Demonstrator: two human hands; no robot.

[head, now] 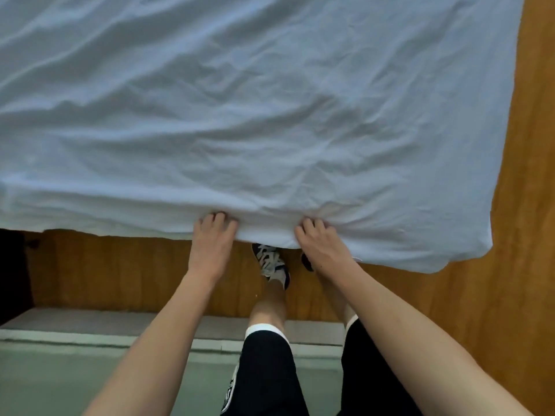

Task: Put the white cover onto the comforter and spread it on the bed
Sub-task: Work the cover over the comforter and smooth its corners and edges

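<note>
In the head view, the white cover (240, 100) fills the upper part of the frame, wrinkled, cut off at the top and left edges. Its lower right corner hangs over the wood floor (525, 205). The comforter cannot be made out; the bed is hidden under the cloth. At lower centre, the left hand (211, 244) and the right hand (319, 246) both grip the near edge of the cover, fingers curled into the fabric, fingertips hidden. Between them a sneaker (271, 262) shows; the other shoe is mostly hidden behind the right hand.
</note>
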